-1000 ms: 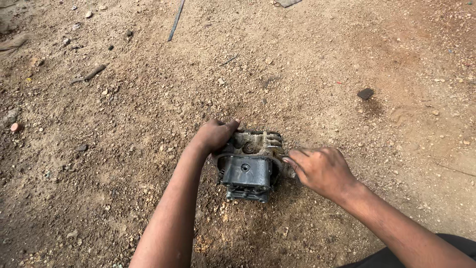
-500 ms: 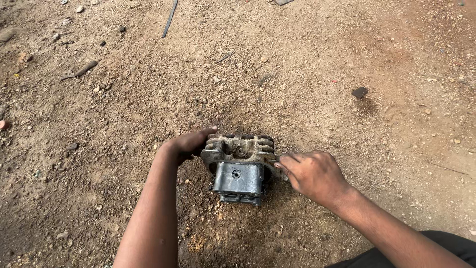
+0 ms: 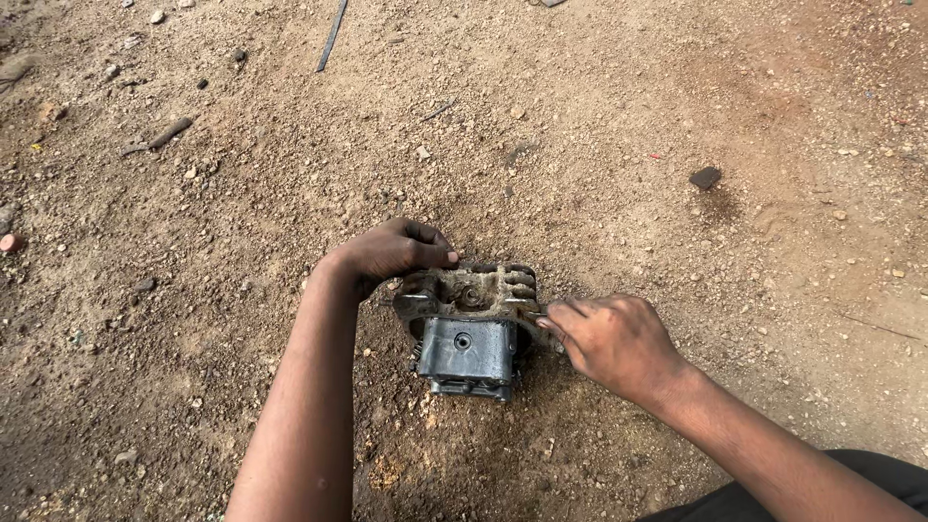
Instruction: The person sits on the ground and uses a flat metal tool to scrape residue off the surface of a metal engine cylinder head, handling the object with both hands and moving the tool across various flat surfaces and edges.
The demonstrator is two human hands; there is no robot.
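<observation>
I see the metal engine part (image 3: 469, 329) on the dirt ground (image 3: 677, 116). My left hand (image 3: 391, 253) curls over its upper-left edge; my right hand (image 3: 614, 338) pinches its right edge. I judge steadying; next needs a firm grip.

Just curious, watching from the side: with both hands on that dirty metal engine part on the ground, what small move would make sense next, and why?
Probably a short lift or tilt to free it from the soil. The left hand grips the engine part at its grimy finned top edge, the right hand pinches the opposite edge, and its base sits in loose dirt ground. A grip on each side suits an even pull, though that is only a guess.
</observation>
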